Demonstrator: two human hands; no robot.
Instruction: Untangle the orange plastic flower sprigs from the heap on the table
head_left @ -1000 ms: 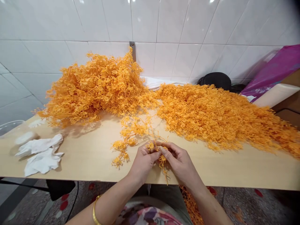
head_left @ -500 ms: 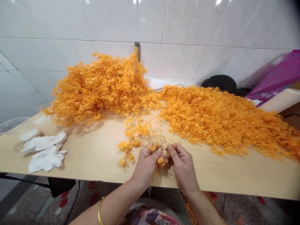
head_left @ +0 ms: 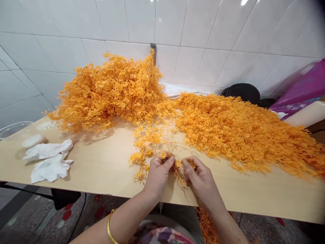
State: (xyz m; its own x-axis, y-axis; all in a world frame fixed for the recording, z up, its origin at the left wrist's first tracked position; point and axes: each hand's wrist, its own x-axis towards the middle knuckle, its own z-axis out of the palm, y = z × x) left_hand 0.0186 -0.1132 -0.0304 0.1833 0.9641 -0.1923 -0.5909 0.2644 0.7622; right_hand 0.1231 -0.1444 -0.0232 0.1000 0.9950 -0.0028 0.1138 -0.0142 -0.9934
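Near the table's front edge, my left hand pinches an orange plastic flower stem between thumb and fingers. Just to its right, my right hand is closed on a small orange flower piece, its thumb pressed to the fingers. Thin orange stems hang down between the two hands. Loose orange flower sprigs lie on the table beyond and to the left of my left hand. The fingertips partly hide what they hold.
A tall orange flower heap stands at the back left, a long one spreads rightward. Crumpled white tissues lie at the left of the table. A black case and purple bag sit at the back right.
My right hand has moved slightly right, away from my left hand, and the flower between them has shifted up and right. Stem ends now hang between the hands. The view has shifted slightly.
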